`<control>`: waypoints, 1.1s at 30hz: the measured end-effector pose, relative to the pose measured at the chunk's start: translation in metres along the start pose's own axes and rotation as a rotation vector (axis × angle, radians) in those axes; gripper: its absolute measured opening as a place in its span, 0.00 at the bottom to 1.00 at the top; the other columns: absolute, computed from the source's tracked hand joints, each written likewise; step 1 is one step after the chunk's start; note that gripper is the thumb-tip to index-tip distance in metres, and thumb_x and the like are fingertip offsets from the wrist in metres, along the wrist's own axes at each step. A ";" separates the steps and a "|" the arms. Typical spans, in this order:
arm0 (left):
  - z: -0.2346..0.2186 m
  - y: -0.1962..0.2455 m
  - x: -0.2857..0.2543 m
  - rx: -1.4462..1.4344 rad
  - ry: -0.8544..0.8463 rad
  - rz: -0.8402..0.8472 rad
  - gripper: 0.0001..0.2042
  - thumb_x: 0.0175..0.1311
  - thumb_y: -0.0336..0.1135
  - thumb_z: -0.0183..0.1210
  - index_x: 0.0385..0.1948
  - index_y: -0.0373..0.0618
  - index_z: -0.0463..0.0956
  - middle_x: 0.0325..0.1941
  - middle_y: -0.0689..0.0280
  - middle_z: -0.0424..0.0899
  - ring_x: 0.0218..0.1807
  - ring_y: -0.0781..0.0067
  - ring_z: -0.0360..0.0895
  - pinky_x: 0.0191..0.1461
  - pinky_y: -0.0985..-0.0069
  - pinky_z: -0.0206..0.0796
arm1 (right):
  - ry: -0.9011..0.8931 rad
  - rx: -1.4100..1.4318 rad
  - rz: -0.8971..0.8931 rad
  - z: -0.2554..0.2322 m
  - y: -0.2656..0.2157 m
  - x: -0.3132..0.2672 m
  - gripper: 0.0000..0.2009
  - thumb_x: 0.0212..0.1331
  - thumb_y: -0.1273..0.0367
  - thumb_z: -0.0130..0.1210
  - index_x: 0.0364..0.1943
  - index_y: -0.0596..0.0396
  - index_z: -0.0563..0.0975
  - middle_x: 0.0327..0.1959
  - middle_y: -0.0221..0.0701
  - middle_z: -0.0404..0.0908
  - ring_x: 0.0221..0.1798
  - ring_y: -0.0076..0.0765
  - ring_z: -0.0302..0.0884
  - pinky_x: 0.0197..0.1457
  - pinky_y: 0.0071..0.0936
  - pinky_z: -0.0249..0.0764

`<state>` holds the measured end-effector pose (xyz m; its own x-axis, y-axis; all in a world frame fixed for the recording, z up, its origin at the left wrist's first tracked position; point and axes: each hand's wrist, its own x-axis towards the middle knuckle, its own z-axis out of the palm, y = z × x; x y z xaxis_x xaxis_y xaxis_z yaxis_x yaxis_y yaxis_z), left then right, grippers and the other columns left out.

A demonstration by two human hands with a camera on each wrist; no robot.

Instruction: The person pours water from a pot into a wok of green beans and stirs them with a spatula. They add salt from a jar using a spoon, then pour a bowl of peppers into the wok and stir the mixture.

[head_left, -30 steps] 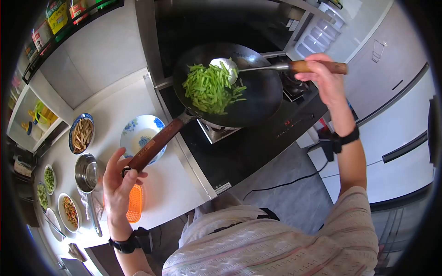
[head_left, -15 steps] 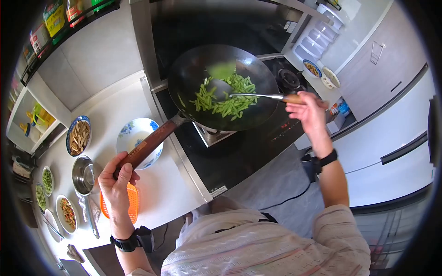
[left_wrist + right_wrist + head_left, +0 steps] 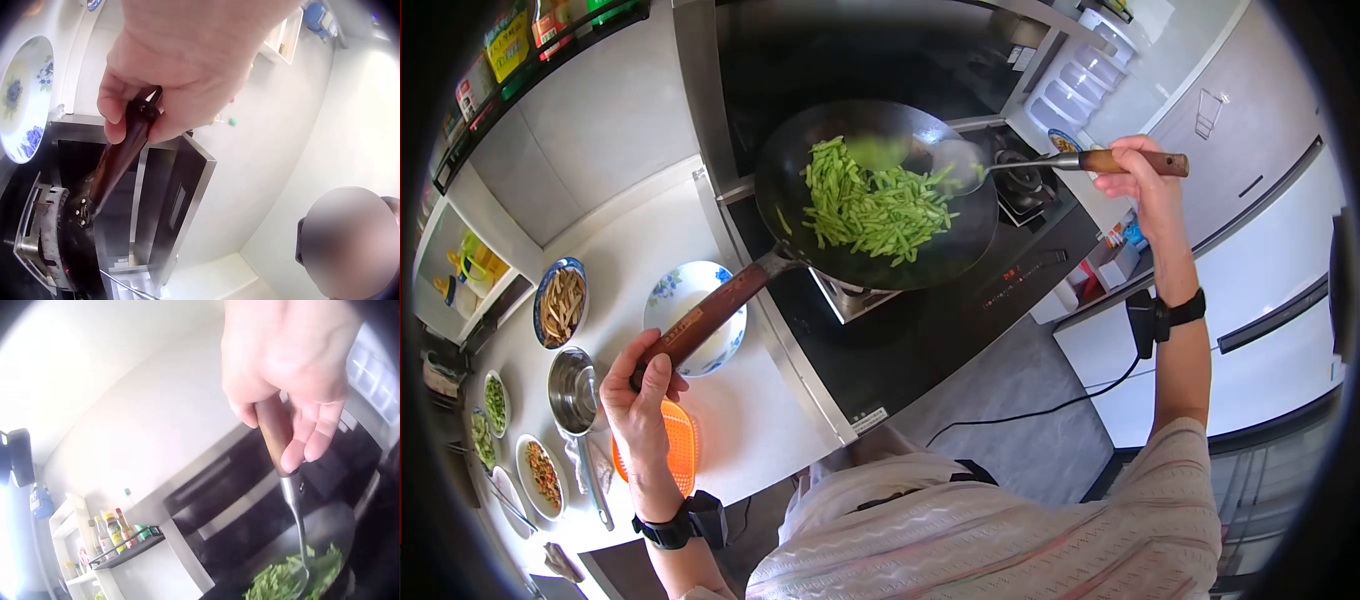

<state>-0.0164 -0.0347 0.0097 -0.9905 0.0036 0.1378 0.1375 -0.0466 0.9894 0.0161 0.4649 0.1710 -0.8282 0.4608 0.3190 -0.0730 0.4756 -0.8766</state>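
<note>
In the head view a dark wok (image 3: 970,240) sits over the hob, holding a heap of cut green vegetable pieces (image 3: 880,210). My left hand (image 3: 638,415) grips the end of its brown wooden handle (image 3: 718,308); the left wrist view shows fingers and thumb wrapped round this handle (image 3: 119,159). My right hand (image 3: 1152,195) holds a long ladle (image 3: 1040,161) by its wooden grip. The ladle's bowl lies at the right side of the wok, beside the greens. In the right wrist view, the ladle's metal shank (image 3: 299,519) runs down towards the greens (image 3: 275,581).
Left of the hob, a flowered bowl (image 3: 658,312), a dish of brown strips (image 3: 562,305), a steel saucepan (image 3: 573,390), an orange basket (image 3: 684,450) and several small bowls of chopped food stand on the counter. A second burner (image 3: 1022,185) lies right of the wok.
The ladle has gone from the greens on the left to the wok's right side, with my right hand moving back out to the right. The greens have spread. My left hand keeps holding the wok handle.
</note>
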 end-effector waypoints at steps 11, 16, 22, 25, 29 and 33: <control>-0.002 0.000 0.002 0.005 -0.021 -0.011 0.15 0.57 0.30 0.57 0.45 0.33 0.72 0.29 0.64 0.79 0.22 0.81 0.74 0.24 0.89 0.63 | -0.117 0.213 -0.087 0.054 0.047 0.005 0.07 0.54 0.72 0.53 0.36 0.59 0.73 0.34 0.38 0.78 0.33 0.35 0.80 0.35 0.21 0.75; -0.003 0.000 0.002 0.003 -0.024 -0.007 0.15 0.57 0.30 0.57 0.45 0.33 0.72 0.30 0.64 0.79 0.22 0.81 0.74 0.24 0.88 0.63 | -0.286 0.430 -0.029 0.084 0.059 -0.004 0.06 0.54 0.75 0.52 0.36 0.60 0.74 0.35 0.39 0.78 0.37 0.39 0.80 0.40 0.25 0.77; -0.001 0.002 0.002 0.029 -0.007 -0.031 0.15 0.57 0.29 0.57 0.45 0.33 0.72 0.29 0.64 0.79 0.23 0.81 0.74 0.25 0.88 0.63 | -0.302 0.394 -0.135 0.033 0.003 -0.031 0.07 0.55 0.76 0.47 0.37 0.64 0.71 0.33 0.49 0.78 0.31 0.45 0.80 0.37 0.31 0.79; 0.001 0.004 0.002 0.024 -0.018 -0.019 0.15 0.57 0.29 0.57 0.45 0.33 0.72 0.29 0.64 0.79 0.23 0.80 0.74 0.25 0.88 0.63 | -0.183 0.349 0.060 0.036 0.027 -0.056 0.09 0.55 0.74 0.48 0.38 0.65 0.69 0.32 0.50 0.77 0.27 0.45 0.80 0.30 0.31 0.80; 0.003 0.003 0.000 0.010 -0.007 0.000 0.15 0.56 0.29 0.57 0.44 0.33 0.72 0.28 0.64 0.78 0.22 0.80 0.73 0.25 0.87 0.63 | 0.150 0.453 0.361 0.049 0.090 -0.073 0.14 0.53 0.66 0.52 0.39 0.62 0.69 0.29 0.47 0.78 0.25 0.40 0.80 0.27 0.30 0.79; 0.003 0.009 0.000 0.037 -0.021 -0.015 0.14 0.56 0.29 0.57 0.44 0.33 0.72 0.27 0.64 0.78 0.23 0.80 0.74 0.25 0.87 0.63 | 0.040 0.518 0.328 0.069 0.096 -0.049 0.14 0.54 0.64 0.52 0.40 0.59 0.70 0.32 0.45 0.78 0.26 0.41 0.80 0.26 0.29 0.78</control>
<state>-0.0147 -0.0324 0.0192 -0.9921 0.0252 0.1232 0.1230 -0.0089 0.9924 0.0113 0.4367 0.0469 -0.8326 0.5538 0.0072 -0.0867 -0.1175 -0.9893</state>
